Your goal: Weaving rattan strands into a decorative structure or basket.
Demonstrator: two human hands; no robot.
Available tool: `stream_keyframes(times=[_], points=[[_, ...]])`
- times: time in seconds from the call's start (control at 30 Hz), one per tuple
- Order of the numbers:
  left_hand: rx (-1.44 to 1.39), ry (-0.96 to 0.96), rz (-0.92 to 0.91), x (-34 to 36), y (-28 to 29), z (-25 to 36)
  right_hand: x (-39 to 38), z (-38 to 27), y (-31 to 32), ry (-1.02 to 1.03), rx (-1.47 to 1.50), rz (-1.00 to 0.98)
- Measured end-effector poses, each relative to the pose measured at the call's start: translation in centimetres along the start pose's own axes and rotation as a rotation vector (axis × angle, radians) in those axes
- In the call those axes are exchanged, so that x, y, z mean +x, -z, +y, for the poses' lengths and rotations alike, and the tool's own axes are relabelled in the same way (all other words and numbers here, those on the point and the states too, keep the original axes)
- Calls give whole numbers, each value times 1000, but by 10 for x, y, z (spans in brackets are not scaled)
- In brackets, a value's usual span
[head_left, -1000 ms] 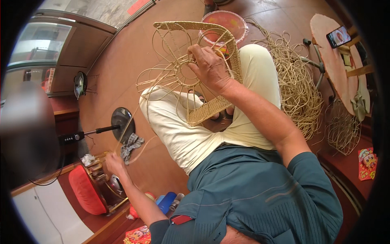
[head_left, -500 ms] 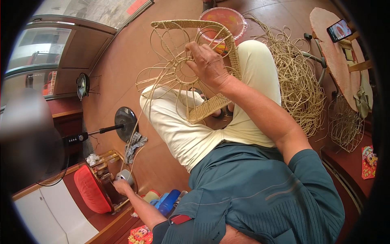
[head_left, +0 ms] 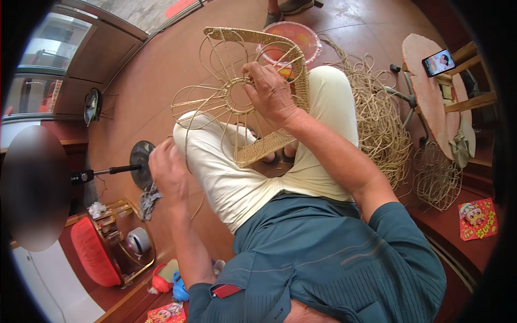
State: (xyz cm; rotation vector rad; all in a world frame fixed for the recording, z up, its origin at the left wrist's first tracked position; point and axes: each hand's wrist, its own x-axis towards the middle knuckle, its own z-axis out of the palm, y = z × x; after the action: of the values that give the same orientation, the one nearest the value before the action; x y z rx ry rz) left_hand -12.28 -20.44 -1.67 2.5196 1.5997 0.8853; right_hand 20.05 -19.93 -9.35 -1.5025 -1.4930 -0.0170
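Observation:
A half-made wicker piece (head_left: 269, 144) of tan cord rests across my thighs. It has a braided curved band, a central ring with spokes, and several open loops on the left. My right hand (head_left: 271, 92) grips it at the ring's right side, fingers closed round the spokes. My left hand (head_left: 170, 168) is raised beside my left knee, with its fingers curled and slightly blurred. A loose cord (head_left: 187, 141) hangs from the piece toward that hand; whether the fingers hold it is hidden.
A large heap of cord (head_left: 377, 124) lies right of my knee. Beyond the piece stands a pink basin (head_left: 309, 40), with another person's feet (head_left: 280, 13) behind it. A phone (head_left: 438, 63) sits on a stool at right. At left are a fan base (head_left: 142, 164) and a red-cushioned chair (head_left: 96, 252).
My left hand has risen from beside the chair at lower left to near my left knee. The right hand keeps its grip on the wicker piece. Another person's feet have come further into view.

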Motion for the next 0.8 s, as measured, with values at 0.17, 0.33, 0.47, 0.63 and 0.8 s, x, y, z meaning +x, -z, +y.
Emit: stream_keyframes(times=[0.17,0.33,0.47,0.63,0.8], points=[[84,-149,22,28,-54,44,2,-3,1,-1,29,-3],[-91,-141,-8,0,-76,58,3,-5,5,23,-1,-13],[-126,-108,-82,-4,-71,69,5,-23,20,37,-233,43],[-105,-141,-124,-1,-71,69,18,-28,8,197,-193,73],[-254,-102,-190,-1,-75,57,18,-25,-12,194,-68,-104]])
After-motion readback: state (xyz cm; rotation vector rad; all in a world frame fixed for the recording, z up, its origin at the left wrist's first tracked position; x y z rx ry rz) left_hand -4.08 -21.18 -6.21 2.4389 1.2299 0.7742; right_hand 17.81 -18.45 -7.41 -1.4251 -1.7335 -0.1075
